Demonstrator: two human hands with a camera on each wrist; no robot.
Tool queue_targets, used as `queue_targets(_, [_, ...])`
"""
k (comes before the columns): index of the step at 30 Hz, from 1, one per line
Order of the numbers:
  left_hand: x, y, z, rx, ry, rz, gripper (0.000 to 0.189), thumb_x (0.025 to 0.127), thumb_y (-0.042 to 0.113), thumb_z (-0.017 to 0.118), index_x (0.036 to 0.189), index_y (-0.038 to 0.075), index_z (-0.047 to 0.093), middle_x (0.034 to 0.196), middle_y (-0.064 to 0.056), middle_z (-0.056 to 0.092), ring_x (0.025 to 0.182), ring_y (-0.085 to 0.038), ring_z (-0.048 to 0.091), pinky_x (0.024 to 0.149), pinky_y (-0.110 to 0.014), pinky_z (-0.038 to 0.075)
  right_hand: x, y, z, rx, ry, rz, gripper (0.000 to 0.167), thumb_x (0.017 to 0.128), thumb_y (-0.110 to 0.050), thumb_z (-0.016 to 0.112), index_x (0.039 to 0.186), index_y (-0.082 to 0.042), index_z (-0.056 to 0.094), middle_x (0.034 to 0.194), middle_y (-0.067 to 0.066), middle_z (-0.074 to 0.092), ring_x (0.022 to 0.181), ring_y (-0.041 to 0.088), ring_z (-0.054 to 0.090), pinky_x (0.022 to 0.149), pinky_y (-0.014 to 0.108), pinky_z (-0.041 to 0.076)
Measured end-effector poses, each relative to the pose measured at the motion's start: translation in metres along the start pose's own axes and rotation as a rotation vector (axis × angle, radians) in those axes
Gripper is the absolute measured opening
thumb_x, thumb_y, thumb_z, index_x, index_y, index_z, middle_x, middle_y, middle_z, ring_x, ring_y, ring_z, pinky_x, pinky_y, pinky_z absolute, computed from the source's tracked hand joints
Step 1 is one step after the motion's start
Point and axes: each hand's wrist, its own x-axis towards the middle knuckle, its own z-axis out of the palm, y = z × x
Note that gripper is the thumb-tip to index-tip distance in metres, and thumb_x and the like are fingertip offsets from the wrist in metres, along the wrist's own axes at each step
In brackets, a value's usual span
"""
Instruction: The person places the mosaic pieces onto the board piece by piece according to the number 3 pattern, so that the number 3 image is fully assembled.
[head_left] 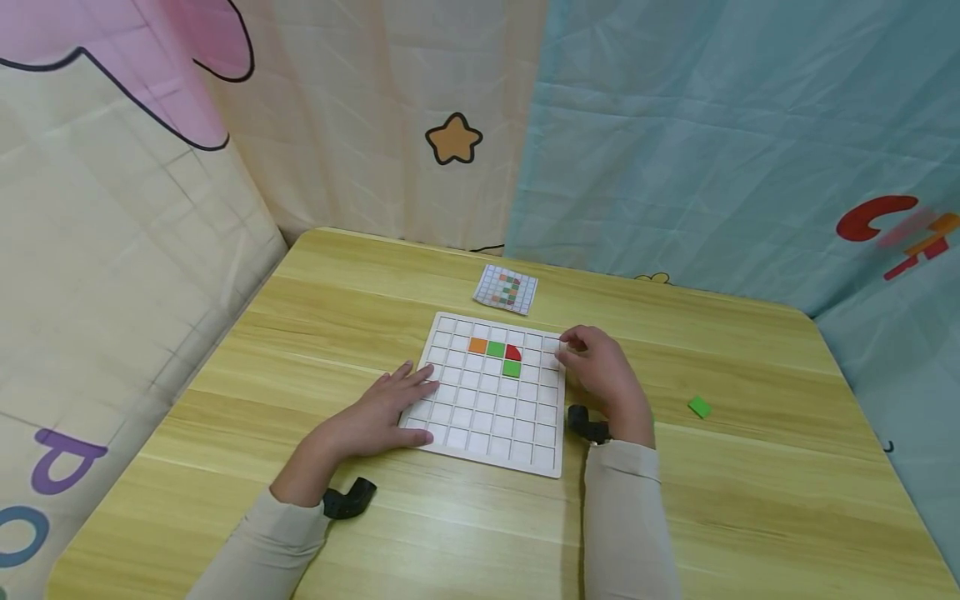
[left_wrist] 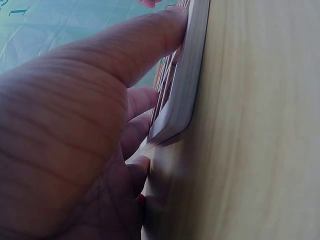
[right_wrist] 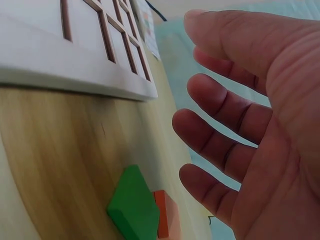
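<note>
Head view: my left hand (head_left: 375, 421) lies at the left side of a square, whitish wooden board with a grid of recessed cells (head_left: 480, 403), fingers spread wide, the thumb and some fingertips resting on it. My right hand (head_left: 600, 362) is at the board's right edge, fingers loosely bent, thumb close to the index finger, holding nothing that I can see. Toward the board's far side, a flat orange square tile (head_left: 477, 345), a flat green square tile (head_left: 496, 349) and a red tile with one rounded corner (head_left: 513, 352) sit in a row; a second green square tile (head_left: 512, 368) sits just nearer me than the red one. Beyond the board lies a paper card printed with a coloured grid pattern (head_left: 506, 289). A loose green tile (head_left: 700, 407) lies right of my right hand on the light wood-grain table (head_left: 750, 500).
</note>
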Motion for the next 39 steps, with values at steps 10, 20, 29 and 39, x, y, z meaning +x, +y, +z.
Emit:
queue_targets(10, [0.001, 0.0, 0.002, 0.0, -0.001, -0.006, 0.078, 0.089, 0.039, 0.073, 0.152, 0.007, 0.04, 0.163, -0.009, 0.023, 0.15, -0.037, 0.006, 0.117, -0.059, 0.007, -0.002, 0.007, -0.005, -0.014, 0.017, -0.008, 0.032, 0.098, -0.021, 0.064, 0.125, -0.005, 0.06, 0.126, 0.015, 0.055, 0.114, 0.034, 0.051, 0.101, 0.051, 0.043])
queue_targets(20, [0.0, -0.001, 0.001, -0.003, 0.001, -0.004, 0.077, 0.09, 0.038, 0.073, 0.152, 0.006, 0.04, 0.163, -0.009, 0.023, 0.15, -0.037, 0.007, 0.117, -0.06, 0.007, -0.005, 0.016, -0.01, -0.018, 0.022, -0.023, 0.033, 0.098, -0.02, 0.063, 0.126, -0.003, 0.06, 0.128, 0.017, 0.055, 0.118, 0.035, 0.051, 0.104, 0.052, 0.04])
queue_targets(29, [0.001, 0.0, 0.001, 0.0, -0.001, -0.01, 0.078, 0.09, 0.04, 0.072, 0.152, 0.007, 0.04, 0.163, -0.008, 0.023, 0.15, -0.037, 0.006, 0.118, -0.059, 0.007, -0.011, 0.029, -0.02, -0.048, 0.025, -0.034, 0.034, 0.099, -0.021, 0.062, 0.127, -0.001, 0.059, 0.128, 0.02, 0.054, 0.12, 0.039, 0.051, 0.104, 0.054, 0.04])
queue_targets(39, [0.0, 0.001, 0.001, -0.005, -0.001, -0.012, 0.078, 0.089, 0.039, 0.073, 0.152, 0.007, 0.04, 0.163, -0.008, 0.023, 0.15, -0.037, 0.006, 0.118, -0.058, 0.006, -0.016, 0.041, -0.028, -0.069, 0.019, -0.025, 0.04, 0.099, -0.022, 0.063, 0.13, 0.001, 0.057, 0.133, 0.023, 0.052, 0.123, 0.041, 0.05, 0.104, 0.056, 0.04])
